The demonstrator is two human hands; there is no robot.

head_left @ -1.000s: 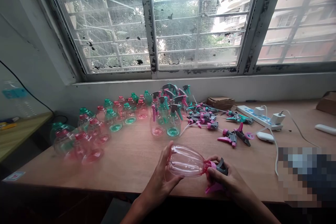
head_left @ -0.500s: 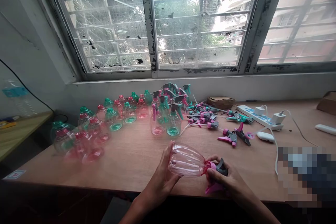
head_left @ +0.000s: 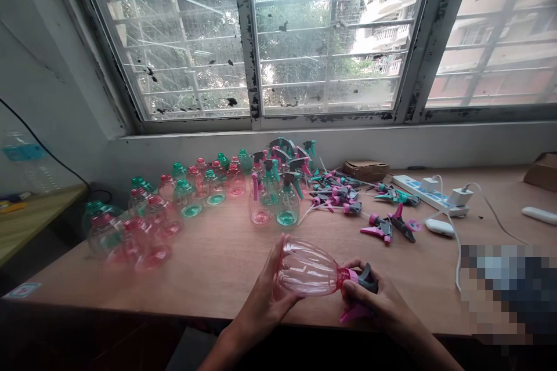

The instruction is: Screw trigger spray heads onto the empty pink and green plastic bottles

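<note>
1. The person's left hand (head_left: 268,288) is half open, cupped round the base end of a clear pink bottle (head_left: 308,269).
2. That bottle is held on its side above the front edge of the desk (head_left: 217,269), its neck pointing toward the desk's right end.
3. The right hand (head_left: 375,297) is closed, thumb and fingers pinching the pink-and-grey spray head (head_left: 368,279) at the bottle's neck.
4. Open-necked pink and green bottles (head_left: 157,215) stand on the desk's left part.
5. Bottles with sprayers (head_left: 288,203) stand near the desk's back middle; loose sprayers (head_left: 350,207) lie just right of that middle.
</note>
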